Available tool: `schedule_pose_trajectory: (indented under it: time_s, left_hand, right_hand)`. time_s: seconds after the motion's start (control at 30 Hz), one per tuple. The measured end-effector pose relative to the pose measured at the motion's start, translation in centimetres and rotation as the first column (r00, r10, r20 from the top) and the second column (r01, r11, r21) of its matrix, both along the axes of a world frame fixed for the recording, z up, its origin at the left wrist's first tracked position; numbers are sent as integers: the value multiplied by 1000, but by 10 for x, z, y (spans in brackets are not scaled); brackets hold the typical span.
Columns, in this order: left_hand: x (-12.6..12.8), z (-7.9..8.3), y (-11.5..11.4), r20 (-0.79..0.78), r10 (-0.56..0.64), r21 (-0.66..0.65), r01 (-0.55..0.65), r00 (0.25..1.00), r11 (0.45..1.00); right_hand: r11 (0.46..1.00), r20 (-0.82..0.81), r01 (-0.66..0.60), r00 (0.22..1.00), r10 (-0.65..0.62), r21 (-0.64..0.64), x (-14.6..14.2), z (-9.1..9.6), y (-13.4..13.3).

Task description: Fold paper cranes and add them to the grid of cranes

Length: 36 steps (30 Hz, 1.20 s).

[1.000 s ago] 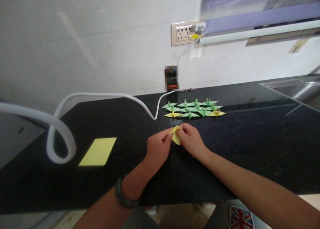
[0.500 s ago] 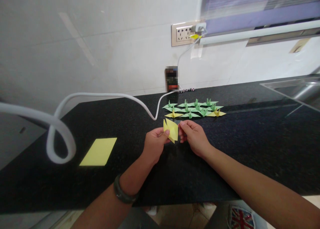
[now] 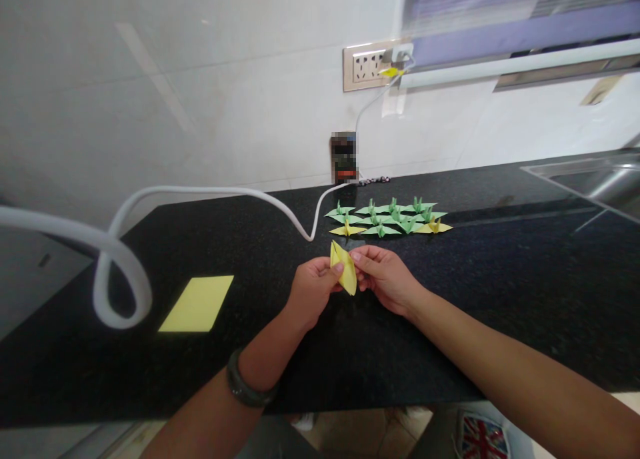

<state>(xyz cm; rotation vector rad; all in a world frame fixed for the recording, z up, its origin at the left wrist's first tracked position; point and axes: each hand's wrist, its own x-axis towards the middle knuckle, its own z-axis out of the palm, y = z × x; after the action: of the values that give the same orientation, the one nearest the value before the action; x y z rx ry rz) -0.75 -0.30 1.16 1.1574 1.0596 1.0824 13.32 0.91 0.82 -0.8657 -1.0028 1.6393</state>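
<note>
A partly folded piece of yellow origami paper [image 3: 344, 269] is held upright between both hands above the black countertop [image 3: 320, 365]. My left hand [image 3: 313, 287] pinches its left side, thumb across the front. My right hand [image 3: 383, 277] grips the right edge between thumb and fingers. Some fingertips are hidden behind the paper. Just beyond the hands stand several green paper cranes [image 3: 381, 230] in rows, with a yellow paper crane [image 3: 347, 229] at the front left and another yellow crane [image 3: 434, 227] at the front right.
Flat yellow paper [image 3: 197, 304] lies on the counter at the left. A white cable [image 3: 225, 190] loops across the left side toward a pixelated upright object [image 3: 344, 157] against the wall. A wall socket [image 3: 367, 67] is above it. The sink [image 3: 590, 179] lies at the far right.
My right hand has closed onto the paper's right edge. The paper has turned and looks narrower, its two sides drawn together. My left hand has kept its hold.
</note>
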Motion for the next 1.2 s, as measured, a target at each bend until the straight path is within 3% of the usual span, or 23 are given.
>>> schedule_pose_trajectory:
  time_s: [0.2, 0.3, 0.47, 0.63, 0.73, 0.93, 1.03, 1.2]
  left_hand:
    - [1, 0, 1, -42, -5, 27, 6, 999, 1000]
    - [1, 1, 1, -61, 44, 32, -42, 997, 999]
    - [0, -1, 0, -175, 78, 108, -60, 981, 992]
    - [0, -5, 0, -217, 45, 127, -18, 975, 992]
    - [0, -6, 0, -212, 63, 142, -33, 975, 989]
    - [-1, -4, 2, -169, 140, 153, -115, 976, 981]
    - [-1, -3, 2, -160, 112, 154, -88, 981, 984]
    - [-1, -3, 1, -228, 102, 159, -66, 968, 985]
  right_hand:
    - [999, 113, -10, 994, 5, 45, -2, 3, -4]
    - [992, 245, 8, 969, -40, 129, -2, 7, -5]
    - [918, 521, 21, 818, -243, 395, 1, 6, -4]
    - [831, 612, -25, 689, -388, 555, 3, 3, -5]
    - [824, 622, -24, 668, -409, 567, 2, 4, -6]
    - [889, 636, 35, 686, -354, 457, 1, 4, -7]
    - [868, 700, -34, 607, -376, 495, 1, 4, -8]
    - [780, 770, -163, 371, -519, 604, 1, 8, -14]
